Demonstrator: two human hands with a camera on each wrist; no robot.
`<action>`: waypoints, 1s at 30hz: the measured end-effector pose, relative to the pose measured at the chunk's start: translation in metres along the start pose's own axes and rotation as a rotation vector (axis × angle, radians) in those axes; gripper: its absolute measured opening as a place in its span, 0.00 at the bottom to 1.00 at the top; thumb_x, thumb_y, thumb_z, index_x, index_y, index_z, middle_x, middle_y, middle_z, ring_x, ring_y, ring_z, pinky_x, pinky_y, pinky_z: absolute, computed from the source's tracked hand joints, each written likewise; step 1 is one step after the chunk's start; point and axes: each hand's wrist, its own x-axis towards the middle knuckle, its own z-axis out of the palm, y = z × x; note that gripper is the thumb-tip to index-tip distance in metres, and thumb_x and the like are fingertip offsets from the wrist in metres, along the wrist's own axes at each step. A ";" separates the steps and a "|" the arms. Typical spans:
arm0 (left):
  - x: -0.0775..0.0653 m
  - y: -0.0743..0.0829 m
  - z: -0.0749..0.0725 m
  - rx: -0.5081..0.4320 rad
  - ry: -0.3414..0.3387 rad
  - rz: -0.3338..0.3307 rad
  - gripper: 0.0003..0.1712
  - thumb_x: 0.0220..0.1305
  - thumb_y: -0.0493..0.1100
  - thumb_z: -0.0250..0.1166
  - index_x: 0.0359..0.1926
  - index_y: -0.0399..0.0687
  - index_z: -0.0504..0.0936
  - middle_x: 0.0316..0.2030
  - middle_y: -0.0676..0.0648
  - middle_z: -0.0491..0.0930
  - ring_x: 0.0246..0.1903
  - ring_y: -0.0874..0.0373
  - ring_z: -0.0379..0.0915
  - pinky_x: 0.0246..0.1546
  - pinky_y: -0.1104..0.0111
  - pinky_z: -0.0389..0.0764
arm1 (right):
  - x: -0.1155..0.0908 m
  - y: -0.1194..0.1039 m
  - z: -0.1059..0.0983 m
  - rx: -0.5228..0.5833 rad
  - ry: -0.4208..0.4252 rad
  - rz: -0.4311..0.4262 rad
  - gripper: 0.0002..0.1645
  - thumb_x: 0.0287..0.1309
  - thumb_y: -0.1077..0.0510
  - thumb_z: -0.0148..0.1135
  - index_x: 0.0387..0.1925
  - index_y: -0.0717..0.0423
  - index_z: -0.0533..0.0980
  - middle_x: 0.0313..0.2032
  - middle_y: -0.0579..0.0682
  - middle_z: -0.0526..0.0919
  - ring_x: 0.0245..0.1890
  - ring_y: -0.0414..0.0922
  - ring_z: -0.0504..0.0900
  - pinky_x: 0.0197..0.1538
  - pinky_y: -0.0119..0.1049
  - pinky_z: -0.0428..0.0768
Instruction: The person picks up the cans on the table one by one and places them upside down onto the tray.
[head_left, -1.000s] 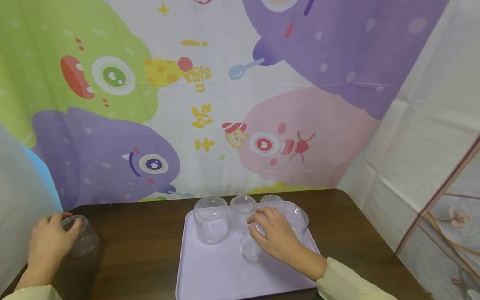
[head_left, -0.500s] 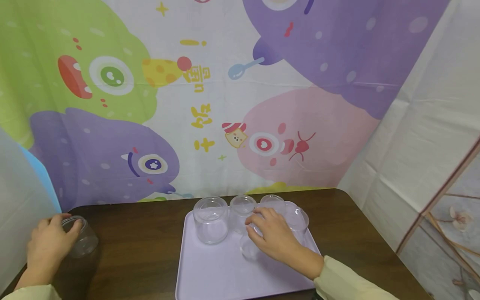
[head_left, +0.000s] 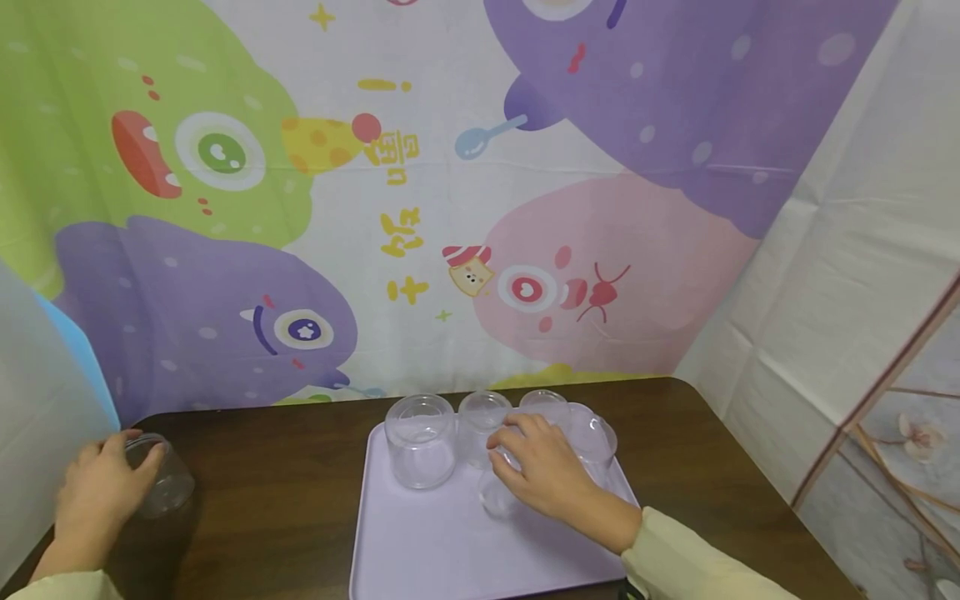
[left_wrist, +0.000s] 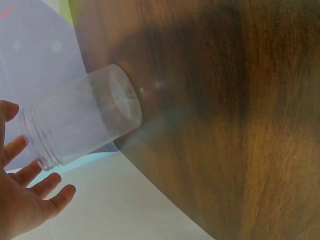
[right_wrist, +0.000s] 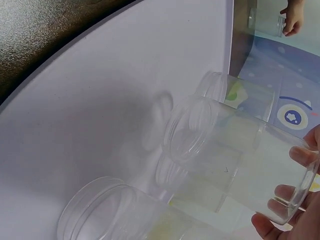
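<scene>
At the table's far left, my left hand has its thumb and fingers around the threaded rim of a clear jar. That jar stands upright, its base on the wood. My right hand grips another clear jar by its base, from above. The jar is upside down, mouth toward the lilac tray, and partly covered by the hand in the head view. Behind it on the tray are more inverted clear jars: a wide one at left, a narrower one beside it, and others at right.
A jar stands near the tray's back edge, and another sits by its right side. The dark wooden table extends between the left jar and the tray. A cartoon-printed cloth hangs directly behind the table.
My right hand and forearm have shifted very slightly to the left. Both hands keep the same hold on their jars.
</scene>
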 end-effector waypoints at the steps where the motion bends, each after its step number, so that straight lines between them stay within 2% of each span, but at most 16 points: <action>1: 0.000 0.000 0.000 0.003 -0.003 0.000 0.36 0.68 0.60 0.46 0.60 0.31 0.61 0.52 0.17 0.56 0.48 0.21 0.54 0.40 0.36 0.64 | 0.000 0.000 0.000 0.001 -0.005 0.001 0.05 0.56 0.52 0.59 0.35 0.44 0.78 0.46 0.52 0.79 0.49 0.51 0.76 0.45 0.49 0.74; 10: 0.001 0.000 0.000 0.015 -0.005 -0.002 0.36 0.68 0.59 0.46 0.60 0.31 0.60 0.52 0.18 0.56 0.48 0.21 0.55 0.40 0.36 0.64 | 0.002 0.001 0.001 0.001 0.000 -0.024 0.04 0.56 0.52 0.59 0.34 0.43 0.78 0.45 0.52 0.79 0.48 0.50 0.76 0.42 0.47 0.74; 17: 0.003 0.000 -0.001 0.028 -0.018 0.012 0.38 0.67 0.61 0.47 0.61 0.31 0.60 0.51 0.18 0.58 0.46 0.21 0.57 0.36 0.37 0.67 | 0.004 0.000 0.002 -0.018 -0.003 -0.027 0.04 0.55 0.53 0.59 0.34 0.43 0.78 0.46 0.53 0.79 0.49 0.51 0.76 0.43 0.48 0.74; 30: 0.003 0.003 0.000 0.028 -0.068 0.007 0.39 0.68 0.62 0.44 0.62 0.31 0.57 0.55 0.18 0.53 0.48 0.20 0.54 0.38 0.35 0.66 | 0.009 0.002 0.004 -0.009 -0.071 -0.006 0.06 0.58 0.51 0.57 0.35 0.44 0.79 0.48 0.54 0.79 0.52 0.53 0.75 0.45 0.51 0.74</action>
